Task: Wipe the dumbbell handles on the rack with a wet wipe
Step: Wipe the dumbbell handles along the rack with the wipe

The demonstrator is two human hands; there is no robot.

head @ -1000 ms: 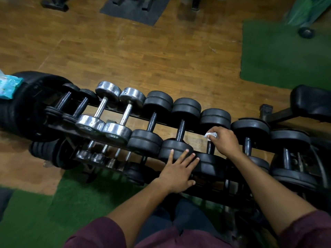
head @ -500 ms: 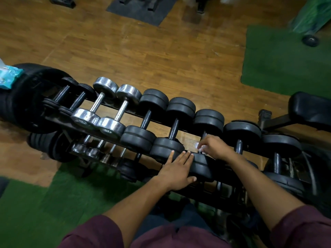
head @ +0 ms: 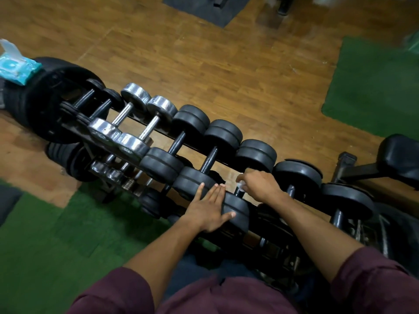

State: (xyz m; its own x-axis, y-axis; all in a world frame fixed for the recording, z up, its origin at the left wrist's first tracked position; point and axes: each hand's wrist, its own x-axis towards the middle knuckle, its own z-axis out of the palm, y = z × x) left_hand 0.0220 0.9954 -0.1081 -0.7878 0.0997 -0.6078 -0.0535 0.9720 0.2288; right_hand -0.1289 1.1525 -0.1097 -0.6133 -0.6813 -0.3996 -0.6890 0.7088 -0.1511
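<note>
A black rack [head: 158, 132] runs diagonally and carries several dumbbells, two chrome ones [head: 127, 123] at the left and black rubber ones [head: 192, 132] to their right. My right hand [head: 260, 184] is closed around the handle of a black dumbbell [head: 256, 152], with a white wet wipe [head: 240, 184] bunched under its fingers. The handle is mostly hidden by that hand. My left hand [head: 210, 209] lies flat, fingers spread, on the near head of the same dumbbell [head: 238, 211].
A light blue wet wipe pack [head: 15, 66] lies on stacked black weight plates [head: 52, 98] at the far left. A black padded bench [head: 399, 157] stands at the right. Green mats [head: 374, 87] and wooden floor surround the rack. More dumbbells sit on a lower tier.
My right hand has slid with the wipe along the handle from its far end towards me. My left hand has stayed pressed on the near head. The view has shifted slightly.
</note>
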